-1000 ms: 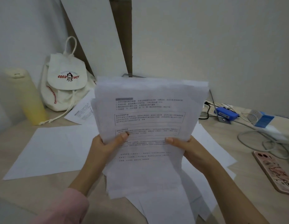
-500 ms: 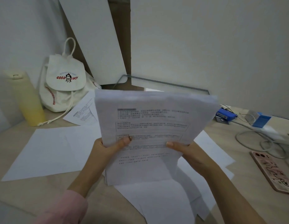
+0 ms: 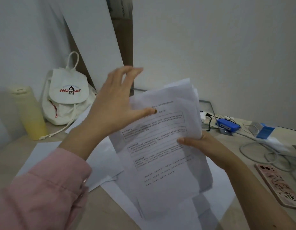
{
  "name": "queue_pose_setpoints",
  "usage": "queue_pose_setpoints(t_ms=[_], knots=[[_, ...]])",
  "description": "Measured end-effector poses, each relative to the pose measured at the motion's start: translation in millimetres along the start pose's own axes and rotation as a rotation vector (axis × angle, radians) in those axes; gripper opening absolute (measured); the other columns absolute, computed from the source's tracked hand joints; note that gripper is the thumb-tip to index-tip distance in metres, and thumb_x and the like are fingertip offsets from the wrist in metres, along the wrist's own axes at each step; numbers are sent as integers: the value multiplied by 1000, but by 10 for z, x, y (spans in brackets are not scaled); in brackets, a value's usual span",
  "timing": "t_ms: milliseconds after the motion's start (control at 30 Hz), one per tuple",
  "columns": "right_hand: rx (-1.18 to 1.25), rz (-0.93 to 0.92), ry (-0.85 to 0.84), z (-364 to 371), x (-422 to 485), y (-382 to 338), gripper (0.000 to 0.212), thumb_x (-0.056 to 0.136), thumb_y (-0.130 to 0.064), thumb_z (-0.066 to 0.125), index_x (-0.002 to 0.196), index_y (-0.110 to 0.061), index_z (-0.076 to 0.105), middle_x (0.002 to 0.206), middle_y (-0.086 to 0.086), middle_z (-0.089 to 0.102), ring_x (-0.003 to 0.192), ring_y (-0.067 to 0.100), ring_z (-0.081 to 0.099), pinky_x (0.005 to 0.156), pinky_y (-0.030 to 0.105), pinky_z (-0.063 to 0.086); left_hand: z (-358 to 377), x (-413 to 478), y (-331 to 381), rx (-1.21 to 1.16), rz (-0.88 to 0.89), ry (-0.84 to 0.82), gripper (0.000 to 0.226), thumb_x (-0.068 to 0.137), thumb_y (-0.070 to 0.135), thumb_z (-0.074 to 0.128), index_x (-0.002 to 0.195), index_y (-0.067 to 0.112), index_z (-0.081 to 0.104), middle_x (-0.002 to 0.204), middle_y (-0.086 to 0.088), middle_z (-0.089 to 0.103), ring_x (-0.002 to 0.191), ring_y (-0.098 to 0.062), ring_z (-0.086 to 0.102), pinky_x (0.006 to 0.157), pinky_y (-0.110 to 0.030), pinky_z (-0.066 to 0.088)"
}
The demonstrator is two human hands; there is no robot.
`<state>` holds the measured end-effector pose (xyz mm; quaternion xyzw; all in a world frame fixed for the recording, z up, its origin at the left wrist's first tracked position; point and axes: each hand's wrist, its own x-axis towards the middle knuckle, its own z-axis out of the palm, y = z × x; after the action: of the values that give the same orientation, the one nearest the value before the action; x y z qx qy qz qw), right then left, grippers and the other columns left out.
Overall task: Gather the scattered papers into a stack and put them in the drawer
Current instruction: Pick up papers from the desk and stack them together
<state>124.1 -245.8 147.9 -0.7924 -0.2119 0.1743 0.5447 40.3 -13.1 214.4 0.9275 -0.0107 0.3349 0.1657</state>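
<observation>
Change: left hand has let go, now spread open at frame centre.
Right hand: pinches paper stack above desk.

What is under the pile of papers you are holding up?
More loose white sheets lie on the table beneath the stack of papers held by the right hand. Anything directly under the stack is hidden.

The held stack of papers is thin matt white paper with grey print, like the loose sheets on the pale, smooth wood-look desk. The bag is off-white woven cloth with red stitching. The bottle looks frosted plastic, the phone case glossy pink, the sleeve soft pink fabric
</observation>
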Motion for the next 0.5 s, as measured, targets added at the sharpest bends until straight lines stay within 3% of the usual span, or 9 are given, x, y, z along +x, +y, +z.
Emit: queue_pose_setpoints(t_ms=[33,100,167,233,300,367,433,500], knots=[[-20,-10,3,-24,0,-39,35,61,-40,72,92,-26,70,90,-2,76,81,16,72,78,37,57,-14,71,38,10,-28,-152,75,71,59,64,136,35,35,139,5,42,122,-15,44,97,-35,41],[-70,-31,16,-83,-5,-85,31,61,-41,72,89,-29,70,88,-4,75,78,14,72,73,32,57,-24,150,43,-101,-39,-315,42,81,51,59,118,32,54,111,7,62,90,-11,60,75,-29,50],[-106,-35,15,-176,-37,-90,32,65,-41,72,93,-26,71,91,-3,76,81,18,72,76,35,56,-32,148,-19,-213,16,-265,16,87,41,56,95,29,63,82,9,62,69,-2,56,62,-21,41],[-153,-6,2,-334,-98,-17,38,64,-45,73,95,-23,73,94,-3,76,85,19,72,81,36,56,-52,68,-124,-298,31,-154,14,88,36,56,75,33,57,65,11,58,60,4,54,56,-9,35],[-181,52,9,-515,-182,114,47,59,-49,79,97,-22,72,93,-2,76,83,19,72,80,35,57,-55,-68,-239,-428,-55,-82,12,88,33,57,76,33,58,66,12,65,61,8,58,53,-3,38],[-122,103,25,-639,-256,271,71,45,-56,83,103,-17,68,92,2,76,81,20,73,72,28,58,-11,-237,-351,-565,-184,-42,6,88,31,57,84,31,62,76,20,69,62,3,64,49,-7,45],[61,141,52,-671,-309,435,95,28,-58,86,107,-11,63,94,3,76,84,19,73,64,22,57,100,-412,-438,-677,-313,-8,7,88,31,57,85,34,62,73,24,69,59,2,66,45,-12,47],[269,122,52,-578,-337,578,93,28,-53,89,108,-13,61,99,2,75,88,19,72,65,22,57,255,-566,-473,-718,-381,32,7,88,31,57,85,34,61,72,25,69,61,3,66,48,-15,47]])
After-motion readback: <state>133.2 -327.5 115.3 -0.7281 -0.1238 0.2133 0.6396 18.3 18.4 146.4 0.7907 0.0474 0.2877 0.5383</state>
